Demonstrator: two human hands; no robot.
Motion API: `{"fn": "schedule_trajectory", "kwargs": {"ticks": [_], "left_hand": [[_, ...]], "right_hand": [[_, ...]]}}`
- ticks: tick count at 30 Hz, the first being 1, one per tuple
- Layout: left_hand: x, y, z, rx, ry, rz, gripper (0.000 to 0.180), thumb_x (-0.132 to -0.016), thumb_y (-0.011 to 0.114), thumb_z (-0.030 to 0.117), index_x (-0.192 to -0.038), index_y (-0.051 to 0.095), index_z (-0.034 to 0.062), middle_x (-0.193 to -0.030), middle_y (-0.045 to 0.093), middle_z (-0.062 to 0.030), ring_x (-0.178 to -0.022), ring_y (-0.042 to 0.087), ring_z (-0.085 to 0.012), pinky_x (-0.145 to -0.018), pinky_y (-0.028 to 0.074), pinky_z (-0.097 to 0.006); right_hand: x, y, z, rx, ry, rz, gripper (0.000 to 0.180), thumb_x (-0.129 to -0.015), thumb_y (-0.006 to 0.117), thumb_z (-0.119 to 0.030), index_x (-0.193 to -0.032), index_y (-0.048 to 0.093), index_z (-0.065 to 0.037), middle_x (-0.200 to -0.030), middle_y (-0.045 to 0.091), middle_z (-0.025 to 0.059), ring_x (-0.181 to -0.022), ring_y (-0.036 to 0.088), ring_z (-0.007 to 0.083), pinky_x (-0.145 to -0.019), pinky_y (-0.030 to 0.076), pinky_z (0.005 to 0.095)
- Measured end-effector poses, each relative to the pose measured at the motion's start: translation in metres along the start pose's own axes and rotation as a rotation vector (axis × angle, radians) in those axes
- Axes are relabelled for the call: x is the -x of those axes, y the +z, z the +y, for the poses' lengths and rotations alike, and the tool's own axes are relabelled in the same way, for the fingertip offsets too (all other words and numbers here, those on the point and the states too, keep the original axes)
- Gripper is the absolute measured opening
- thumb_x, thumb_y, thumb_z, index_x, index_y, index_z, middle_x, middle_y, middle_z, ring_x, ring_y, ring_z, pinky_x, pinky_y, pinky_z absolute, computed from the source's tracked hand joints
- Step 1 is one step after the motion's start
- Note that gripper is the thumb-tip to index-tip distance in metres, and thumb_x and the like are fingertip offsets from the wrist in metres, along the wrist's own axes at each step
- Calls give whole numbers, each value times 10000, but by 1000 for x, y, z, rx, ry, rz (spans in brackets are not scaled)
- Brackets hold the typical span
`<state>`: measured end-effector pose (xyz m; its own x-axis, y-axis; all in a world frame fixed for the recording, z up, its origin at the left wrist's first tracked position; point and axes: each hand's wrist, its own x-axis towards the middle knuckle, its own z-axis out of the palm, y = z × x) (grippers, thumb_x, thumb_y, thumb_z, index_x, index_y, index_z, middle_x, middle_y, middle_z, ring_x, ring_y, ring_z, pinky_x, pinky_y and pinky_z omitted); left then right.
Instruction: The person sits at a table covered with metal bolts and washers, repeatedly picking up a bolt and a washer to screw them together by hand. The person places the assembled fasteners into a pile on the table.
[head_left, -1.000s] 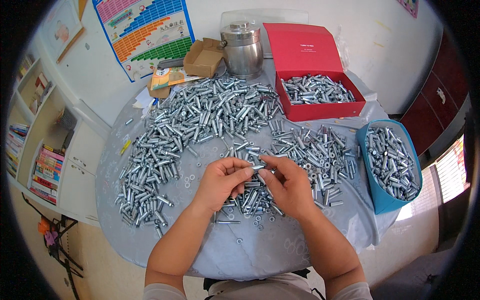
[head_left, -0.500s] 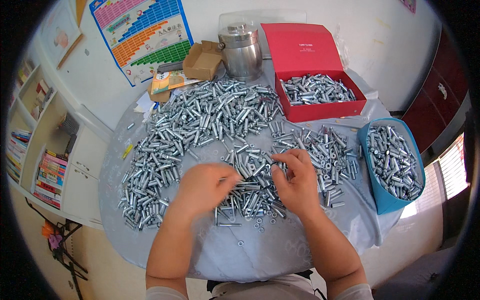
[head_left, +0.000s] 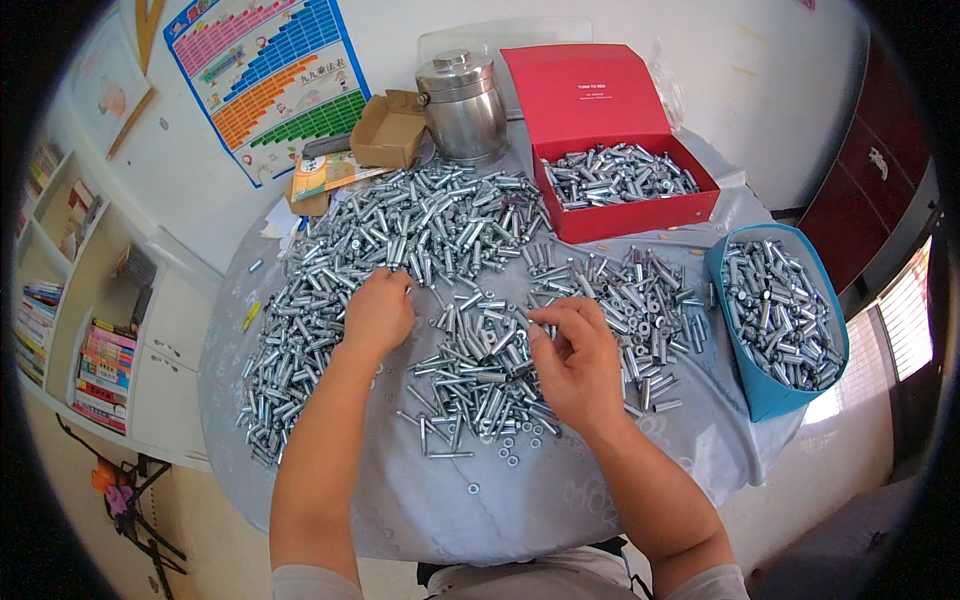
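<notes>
My left hand point(head_left: 379, 314) reaches to the near edge of a large heap of silvery sleeve anchor bolts point(head_left: 440, 225). Its fingers are curled together, and whatever is between them is hidden. Over a smaller mixed pile of bolts and metal sleeves point(head_left: 490, 400) in the middle, my right hand point(head_left: 578, 368) has thumb and forefinger drawn close together. A small metal piece may be at those fingertips, but I cannot make it out. Several loose nuts point(head_left: 512, 460) lie at the pile's near side. More sleeves and washers point(head_left: 645, 320) are spread to the right of my right hand.
A red box point(head_left: 640, 215) with its lid raised, full of bolts, stands at the back right. Nearer, a blue fabric bin point(head_left: 775, 400) also holds bolts. A steel canister point(head_left: 465, 115), a cardboard box point(head_left: 388, 135) and a yellow marker point(head_left: 251, 316) sit on the cloth-covered table.
My left hand has moved away from the middle pile, forward to the large heap's edge. My right hand stays over the middle pile. The whole view has shifted slightly.
</notes>
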<state>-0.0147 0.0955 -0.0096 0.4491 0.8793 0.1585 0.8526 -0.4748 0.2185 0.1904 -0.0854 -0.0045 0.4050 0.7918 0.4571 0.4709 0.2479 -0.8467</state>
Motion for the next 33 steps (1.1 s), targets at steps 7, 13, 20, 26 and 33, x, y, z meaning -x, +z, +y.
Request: {"fn": "schedule_trajectory", "kwargs": {"ticks": [7, 13, 20, 26, 33], "left_hand": [[45, -30, 58, 1368, -41, -118, 146, -856, 677, -1, -997, 655, -30, -922, 698, -107, -832, 694, -191, -733, 571, -300], [75, -21, 77, 1334, 69, -105, 211, -875, 685, 11, -1082, 685, -32, -934, 702, -98, -798, 693, -132, -701, 558, -233], [78, -23, 72, 1227, 67, -127, 164, -889, 682, 40, -1031, 698, -40, -850, 699, -83, -708, 679, -126, -635, 553, -234], [74, -15, 65, 1400, -41, -171, 150, -914, 656, 60, -1005, 693, -54, -820, 695, -97, -670, 676, -146, -595, 563, -255], [76, -16, 68, 1422, -20, -200, 148, -921, 647, 64, -1008, 692, -47, -814, 692, -93, -680, 678, -150, -584, 563, -257]], "right_hand": [[4, 7, -1, -229, 196, -116, 239, -983, 575, -223, -929, 665, -8, -669, 557, -21, -585, 453, 51, -524, 377, 225], [1, 1, -4, -356, 362, -243, 384, -1022, 515, -317, -827, 630, -6, -621, 538, -18, -554, 449, 44, -505, 355, 218], [-4, -5, -3, -455, 554, -388, 226, -979, 588, -208, -873, 625, -12, -692, 567, -6, -607, 491, 58, -536, 396, 224], [4, 6, -7, -507, 328, -258, 262, -907, 648, -24, -1158, 571, -18, -846, 588, 9, -670, 535, 58, -591, 447, 206], [3, 2, 7, -477, 327, -307, 254, -897, 687, -71, -1136, 620, -20, -902, 625, 14, -677, 534, 47, -577, 431, 207]]}}
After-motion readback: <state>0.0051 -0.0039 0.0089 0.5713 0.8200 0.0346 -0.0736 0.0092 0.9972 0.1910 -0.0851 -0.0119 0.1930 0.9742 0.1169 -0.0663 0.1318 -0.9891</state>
